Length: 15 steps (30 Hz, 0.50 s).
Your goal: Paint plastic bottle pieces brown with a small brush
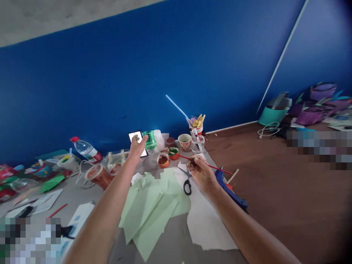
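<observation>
the work looks to be at a middle stage, by my judgement: the materials are out and some cutting is done, while no painted result shows near the hands. the pale green sheets (pixel 154 203) lie overlapping on the table (pixel 176 238), several with straight cut edges, beside a large white sheet (pixel 205 223). the scissors (pixel 187 187) rest between them, in no one's grasp. what is left of any painting i cannot tell, since no brushed mark is clear on these sheets.

the right hand (pixel 202 171) is closed around a thin red-handled brush (pixel 183 156), its far end reaching over the small paint pots (whether it touches paint is too small to tell). the left hand (pixel 139 147) is at a lit phone (pixel 132 136) behind the green sheets, fingers across the screen; i cannot tell if it grips the phone or only touches it.

as for containers, one open pot (pixel 173 156) holds green paint, and the orange pot (pixel 164 165) just beside it holds something reddish brown. behind them stands a patterned paper cup (pixel 184 145) with dark contents that i cannot make out. a red-and-white tub (pixel 200 130) near the wall holds yellowish tools. to the left, a large clear cup (pixel 98 176) is coated reddish brown, and a red-capped bottle (pixel 87 149) is transparent, its fill level unclear.
</observation>
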### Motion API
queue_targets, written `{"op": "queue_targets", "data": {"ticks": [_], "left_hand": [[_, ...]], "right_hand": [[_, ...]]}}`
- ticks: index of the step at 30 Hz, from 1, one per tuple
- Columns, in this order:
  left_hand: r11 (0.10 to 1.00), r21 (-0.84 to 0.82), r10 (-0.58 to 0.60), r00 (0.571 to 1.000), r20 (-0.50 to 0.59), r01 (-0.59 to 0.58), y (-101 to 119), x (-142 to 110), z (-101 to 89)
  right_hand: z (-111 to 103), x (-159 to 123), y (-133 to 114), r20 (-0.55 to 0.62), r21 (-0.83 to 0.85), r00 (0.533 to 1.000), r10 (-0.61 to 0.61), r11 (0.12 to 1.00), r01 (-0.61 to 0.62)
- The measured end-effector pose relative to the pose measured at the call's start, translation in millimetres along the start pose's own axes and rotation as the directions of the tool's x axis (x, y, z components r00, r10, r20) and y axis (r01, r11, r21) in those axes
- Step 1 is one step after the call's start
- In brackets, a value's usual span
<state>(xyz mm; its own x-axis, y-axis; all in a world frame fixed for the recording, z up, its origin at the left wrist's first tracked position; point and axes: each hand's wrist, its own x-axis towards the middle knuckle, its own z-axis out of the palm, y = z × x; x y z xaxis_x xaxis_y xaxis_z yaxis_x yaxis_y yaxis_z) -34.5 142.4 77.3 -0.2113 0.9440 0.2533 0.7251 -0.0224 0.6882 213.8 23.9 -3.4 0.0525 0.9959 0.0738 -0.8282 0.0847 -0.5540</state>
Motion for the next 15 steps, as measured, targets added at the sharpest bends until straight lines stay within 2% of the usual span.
{"op": "queue_targets", "data": {"ticks": [3, 5, 7, 8, 10, 11, 13, 15], "left_hand": [[1.0, -0.02, 0.018, 0.999, -0.039, -0.019, 7, 11, 0.5], [0.997, 0.025, 0.068, 0.996, -0.062, -0.066, 12, 16, -3.2], [0.951, 0.258, 0.209, 0.969, -0.132, -0.17, 17, 18, -9.6], [0.911, 0.34, 0.292, 0.947, -0.134, -0.233, 19, 19, -13.2], [0.819, 0.439, 0.419, 0.908, -0.016, -0.37, 23, 20, -19.6], [0.784, 0.46, 0.444, 0.894, 0.052, -0.416, 24, 21, -21.8], [0.758, 0.476, 0.426, 0.891, 0.155, -0.445, 27, 25, -24.1], [0.773, 0.479, 0.368, 0.909, 0.196, -0.416, 28, 28, -24.0]], "right_hand": [[-3, 2, 0, -0.012, 0.004, 1.0, -0.011, 1.0, 0.011], [-4, 3, -1, -0.014, 0.01, 1.0, -0.005, 1.0, 0.005], [-4, 4, -1, -0.017, 0.02, 1.0, 0.001, 1.0, -0.001], [-4, 4, -1, -0.02, 0.024, 1.0, 0.003, 1.0, -0.003], [-3, 3, -1, -0.026, 0.024, 1.0, 0.006, 1.0, -0.006], [-2, 3, -2, -0.026, 0.019, 1.0, 0.01, 1.0, -0.01], [-1, 2, -2, -0.02, 0.004, 1.0, 0.017, 1.0, -0.017], [-1, 2, -2, -0.008, -0.003, 1.0, 0.016, 1.0, -0.016]]}}
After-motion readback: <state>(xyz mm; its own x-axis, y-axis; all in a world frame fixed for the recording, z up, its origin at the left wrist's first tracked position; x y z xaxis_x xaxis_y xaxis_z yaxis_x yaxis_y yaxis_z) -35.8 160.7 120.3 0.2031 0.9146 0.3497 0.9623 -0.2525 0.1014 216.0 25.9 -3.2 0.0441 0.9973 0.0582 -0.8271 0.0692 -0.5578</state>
